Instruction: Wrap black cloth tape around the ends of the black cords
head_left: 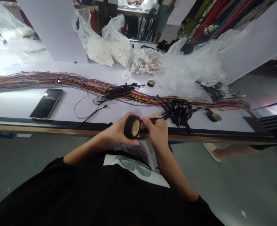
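My left hand (117, 131) is wrapped round a roll of black tape (132, 127) at the table's front edge. Close beside it on the right, my right hand (157, 128) pinches a thin black cable (155, 119) near the roll. A long bundle of coloured wires (82, 81) lies across the table behind both hands. Black connector leads (121, 91) rest on the bundle, and a thicker cluster of black leads (179, 113) sits just right of my right hand. One loose black lead (95, 112) with a red wire lies left of my hands.
A phone (46, 103) lies at the left. Two more tape rolls (151, 83) (214, 116) are on the table. Plastic bags of white parts (119, 47) stand along the back. At the right, a person's foot (216, 153) shows below the table.
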The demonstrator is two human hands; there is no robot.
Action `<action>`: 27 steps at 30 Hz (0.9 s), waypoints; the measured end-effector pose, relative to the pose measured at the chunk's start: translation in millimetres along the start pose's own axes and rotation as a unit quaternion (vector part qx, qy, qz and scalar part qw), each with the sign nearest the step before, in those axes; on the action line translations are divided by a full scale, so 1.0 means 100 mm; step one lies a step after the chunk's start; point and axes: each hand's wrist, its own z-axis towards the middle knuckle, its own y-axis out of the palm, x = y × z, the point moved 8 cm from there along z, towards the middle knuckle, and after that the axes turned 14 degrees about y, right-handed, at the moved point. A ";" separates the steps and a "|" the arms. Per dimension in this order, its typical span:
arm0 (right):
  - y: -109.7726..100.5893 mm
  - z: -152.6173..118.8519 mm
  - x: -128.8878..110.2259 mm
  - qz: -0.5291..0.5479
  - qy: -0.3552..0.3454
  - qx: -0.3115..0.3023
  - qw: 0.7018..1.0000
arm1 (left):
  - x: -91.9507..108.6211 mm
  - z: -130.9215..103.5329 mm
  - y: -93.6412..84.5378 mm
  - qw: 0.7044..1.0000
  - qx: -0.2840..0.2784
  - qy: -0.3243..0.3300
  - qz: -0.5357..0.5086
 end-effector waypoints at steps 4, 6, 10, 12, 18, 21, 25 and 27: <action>-0.02 0.01 -0.06 -0.057 -0.031 -0.001 0.998 | 0.09 -0.01 0.06 0.977 -0.130 0.059 0.159; -0.05 -0.03 -0.14 -0.063 -0.069 0.010 0.996 | 0.06 0.03 -0.02 0.976 -0.071 0.054 0.198; -0.01 -0.09 -0.16 -0.023 -0.056 -0.023 0.998 | -0.06 0.06 -0.15 0.975 0.077 0.001 0.208; 0.02 -0.11 -0.14 -0.021 -0.034 -0.040 0.998 | -0.10 0.06 -0.13 0.980 0.078 -0.020 0.184; -0.03 -0.13 -0.21 -0.085 -0.054 -0.001 0.995 | -0.07 0.03 -0.04 0.998 0.020 -0.065 0.012; -0.01 -0.16 -0.26 -0.117 -0.080 0.006 0.990 | -0.04 0.02 -0.11 0.994 0.061 -0.060 0.069; 0.07 -0.16 -0.17 -0.081 -0.053 -0.029 0.995 | -0.01 0.01 -0.14 0.979 0.114 -0.035 0.164; 0.11 -0.14 -0.12 -0.063 -0.043 -0.051 0.996 | -0.01 0.00 -0.13 0.976 0.137 -0.036 0.163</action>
